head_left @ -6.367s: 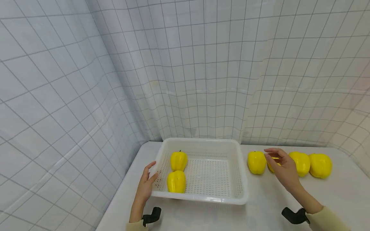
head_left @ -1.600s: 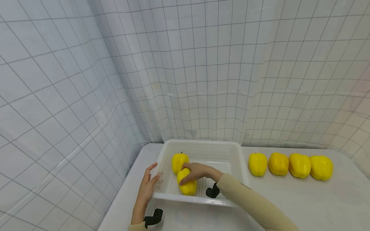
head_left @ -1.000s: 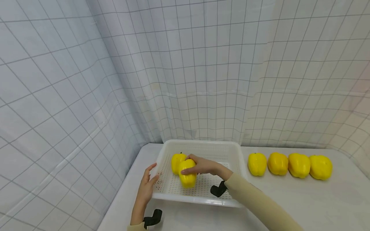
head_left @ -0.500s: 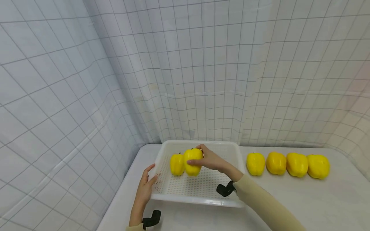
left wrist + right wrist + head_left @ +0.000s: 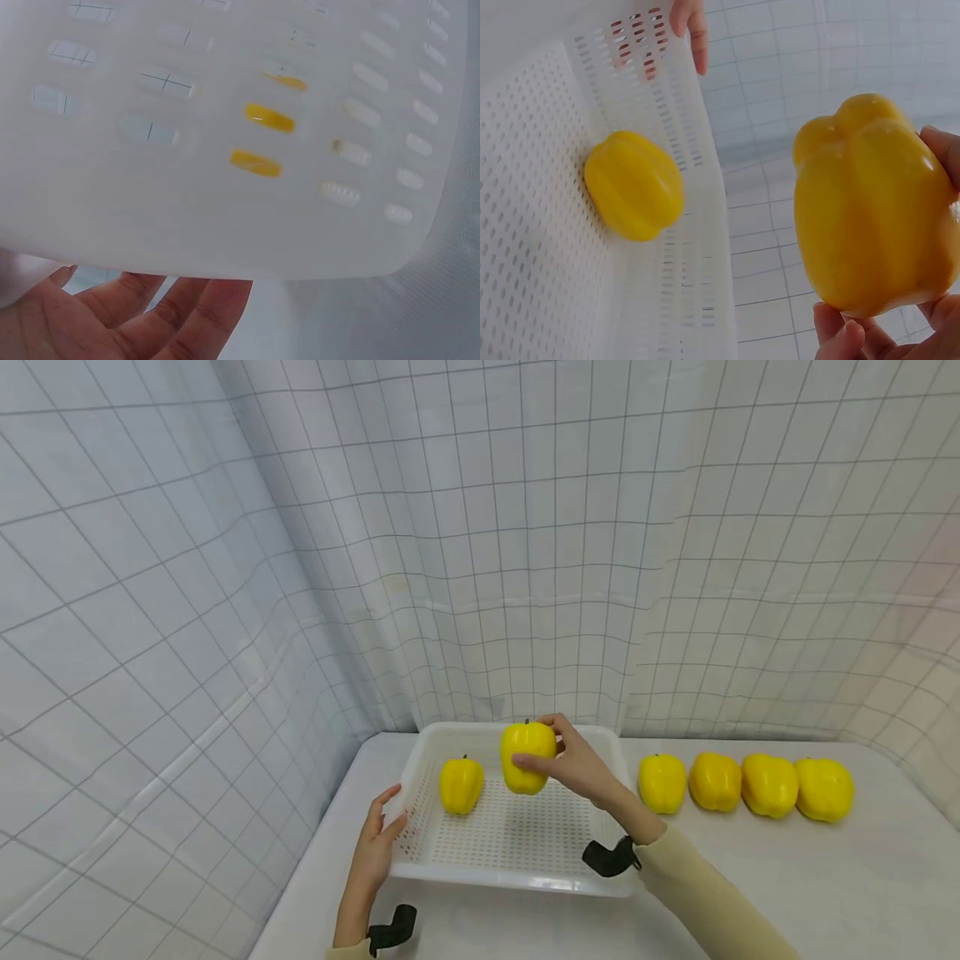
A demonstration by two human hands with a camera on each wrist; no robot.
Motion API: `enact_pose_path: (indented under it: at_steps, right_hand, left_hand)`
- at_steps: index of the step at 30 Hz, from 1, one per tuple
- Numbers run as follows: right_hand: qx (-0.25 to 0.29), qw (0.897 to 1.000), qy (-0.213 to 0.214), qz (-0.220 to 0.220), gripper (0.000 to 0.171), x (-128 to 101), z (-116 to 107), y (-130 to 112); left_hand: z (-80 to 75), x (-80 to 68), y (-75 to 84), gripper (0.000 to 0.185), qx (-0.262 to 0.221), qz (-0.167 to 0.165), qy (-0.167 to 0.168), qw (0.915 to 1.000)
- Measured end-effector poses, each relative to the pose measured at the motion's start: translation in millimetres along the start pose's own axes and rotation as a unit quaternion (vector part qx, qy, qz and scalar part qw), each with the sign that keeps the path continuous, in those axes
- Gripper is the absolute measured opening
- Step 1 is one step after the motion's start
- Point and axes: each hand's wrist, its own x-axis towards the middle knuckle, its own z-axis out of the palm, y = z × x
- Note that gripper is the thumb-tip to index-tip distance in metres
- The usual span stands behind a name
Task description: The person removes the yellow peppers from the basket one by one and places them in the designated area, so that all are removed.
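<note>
At the bottom of the head view, left of centre, the left hand (image 5: 377, 847) rests against the near left corner of a white perforated basket (image 5: 517, 877), its grip loose, fingers straight along the wall and closed on nothing; the left wrist view shows the same fingers (image 5: 180, 315) spread under the basket's pale wall. The basket sits on a white counter (image 5: 825, 885). Higher, at the frame's centre, the right hand (image 5: 581, 764) holds a yellow bell pepper (image 5: 527, 757) upright in the air above the basket's far half, its grip clamped on it with thumb in front and fingers behind. A second yellow pepper (image 5: 461, 784) lies inside the basket near its left wall. To the right, four more yellow peppers (image 5: 744, 785) stand in a row on the counter, just beside one another. Behind hangs a grid-patterned curtain (image 5: 525, 568). No brand, label or writing can be read anywhere.
</note>
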Motion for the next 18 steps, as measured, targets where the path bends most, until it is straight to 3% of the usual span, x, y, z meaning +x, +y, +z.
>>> enact_pose_path:
  at_steps: [8,18]
  right_hand:
    - [0.004,0.998,0.067,0.001,0.063,-18,-20,0]
    - [0.02,0.992,0.122,-0.011,0.058,-55,-51,5]
  left_hand:
    - [-0.1,-0.3,0.1,0.046,-0.004,-0.002,-0.002,1.0]
    - [1.3,0.3,0.4,0.045,0.009,0.0,0.003,1.0]
